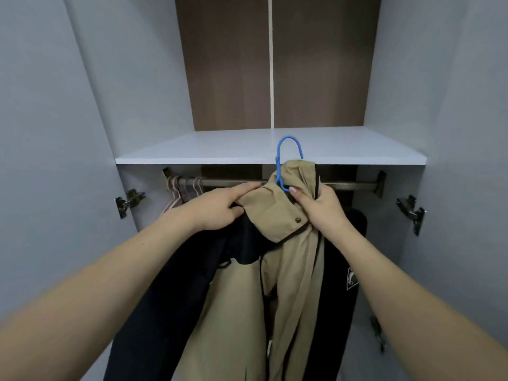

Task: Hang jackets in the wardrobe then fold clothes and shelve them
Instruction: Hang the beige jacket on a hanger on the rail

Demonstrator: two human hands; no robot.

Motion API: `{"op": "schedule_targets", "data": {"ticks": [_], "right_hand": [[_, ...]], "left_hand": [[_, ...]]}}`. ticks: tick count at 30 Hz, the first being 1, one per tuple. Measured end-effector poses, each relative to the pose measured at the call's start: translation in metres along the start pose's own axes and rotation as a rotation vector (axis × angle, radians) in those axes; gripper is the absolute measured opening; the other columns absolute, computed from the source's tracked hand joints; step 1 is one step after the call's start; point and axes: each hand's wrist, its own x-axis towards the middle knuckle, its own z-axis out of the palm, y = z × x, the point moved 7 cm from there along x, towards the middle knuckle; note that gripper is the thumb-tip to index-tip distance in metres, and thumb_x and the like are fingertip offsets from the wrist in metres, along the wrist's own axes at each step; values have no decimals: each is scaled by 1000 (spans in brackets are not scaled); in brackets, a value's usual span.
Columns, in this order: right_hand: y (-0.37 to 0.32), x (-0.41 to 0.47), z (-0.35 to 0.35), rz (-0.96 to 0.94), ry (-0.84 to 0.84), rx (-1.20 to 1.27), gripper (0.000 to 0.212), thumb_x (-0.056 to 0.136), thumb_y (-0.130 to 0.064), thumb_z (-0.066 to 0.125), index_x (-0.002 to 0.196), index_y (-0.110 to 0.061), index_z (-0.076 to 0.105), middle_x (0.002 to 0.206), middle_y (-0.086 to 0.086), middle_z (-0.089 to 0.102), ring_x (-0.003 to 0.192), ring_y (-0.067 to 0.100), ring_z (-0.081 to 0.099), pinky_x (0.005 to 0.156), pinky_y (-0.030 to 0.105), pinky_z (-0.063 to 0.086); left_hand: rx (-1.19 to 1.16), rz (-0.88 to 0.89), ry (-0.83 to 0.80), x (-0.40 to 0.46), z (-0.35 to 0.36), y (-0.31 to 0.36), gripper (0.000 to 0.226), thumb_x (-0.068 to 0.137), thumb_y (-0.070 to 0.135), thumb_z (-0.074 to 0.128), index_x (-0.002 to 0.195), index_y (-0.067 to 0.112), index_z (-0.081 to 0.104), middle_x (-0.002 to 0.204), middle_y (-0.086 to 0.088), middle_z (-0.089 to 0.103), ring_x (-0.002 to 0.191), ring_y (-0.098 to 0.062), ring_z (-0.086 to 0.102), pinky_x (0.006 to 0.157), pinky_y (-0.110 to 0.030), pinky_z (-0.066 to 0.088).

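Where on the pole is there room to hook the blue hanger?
The rail looks bare between the tan jacket held on the blue hanger and the right bracket. The left end is crowded with pink hangers. The white shelf above is bare too.

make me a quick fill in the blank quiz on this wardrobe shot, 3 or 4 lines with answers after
1. The jacket held by both hands is tan and ____.
2. Its hanger is coloured ____.
3. The spare hangers sit at the ____ end of the rail.
4. The right hand grips the jacket's collar; the left hand grips its ____.

Answers: navy; blue; left; shoulder
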Motion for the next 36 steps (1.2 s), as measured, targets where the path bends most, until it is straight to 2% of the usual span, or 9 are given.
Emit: {"op": "schedule_targets", "data": {"ticks": [2,4,6,8,12,19,28,31,36], "right_hand": [[11,-3,8,18,-12,-84,50,77,-60,64,113,-25,70,109,-3,70,117,26,57,102,47,46],[26,-3,13,8,-8,-196,45,84,-55,64,115,-23,67,111,-3,62,116,24,51,103,46,43],[43,-3,16,43,28,-324,40,90,-45,65,114,-13,65,113,-4,49,112,17,43,103,39,41],[61,-3,20,119,38,-423,31,92,-37,63,110,-11,65,113,-4,43,108,16,43,98,32,42],[86,-1,44,247,-54,-267,17,91,-21,59,105,-21,69,99,-2,67,95,20,63,78,31,50],[108,35,110,247,-178,-235,25,90,-16,60,114,-18,64,106,0,67,99,19,61,78,26,43],[151,88,170,245,-125,-323,11,94,-12,52,93,-17,61,87,-4,61,82,17,58,61,25,41],[160,105,187,200,-124,-338,29,93,-9,51,73,-30,50,75,-12,55,70,9,54,52,19,36],[203,109,211,195,-149,-282,26,92,-6,50,78,-26,56,78,-9,59,74,8,58,57,17,39]], "left_hand": [[15,-35,169,-3,2,-7,16,98,27,55,113,27,59,106,8,68,103,-16,62,83,-30,45],[-33,-82,245,-7,12,-14,24,97,33,56,79,19,53,74,6,60,76,-18,58,64,-34,42],[-69,-169,254,-8,30,-22,34,96,33,58,67,19,45,65,4,53,68,-19,53,57,-34,35],[-77,-272,263,-6,47,-31,31,95,32,58,69,18,49,68,2,55,73,-23,55,59,-34,34],[-87,-465,270,0,64,-53,19,96,33,55,82,20,60,85,-3,63,88,-30,59,66,-33,38],[-147,-649,323,10,63,-118,18,93,21,53,101,8,63,105,-17,66,103,-39,60,81,-38,48],[-110,-689,370,69,56,-186,17,92,16,49,98,4,61,108,-24,65,103,-43,60,80,-39,46],[-120,-705,376,82,66,-210,20,91,14,49,101,2,62,109,-26,65,105,-44,60,83,-42,47],[-185,-718,348,90,104,-248,22,92,16,47,106,6,61,110,-24,65,103,-44,60,77,-37,43]]}}
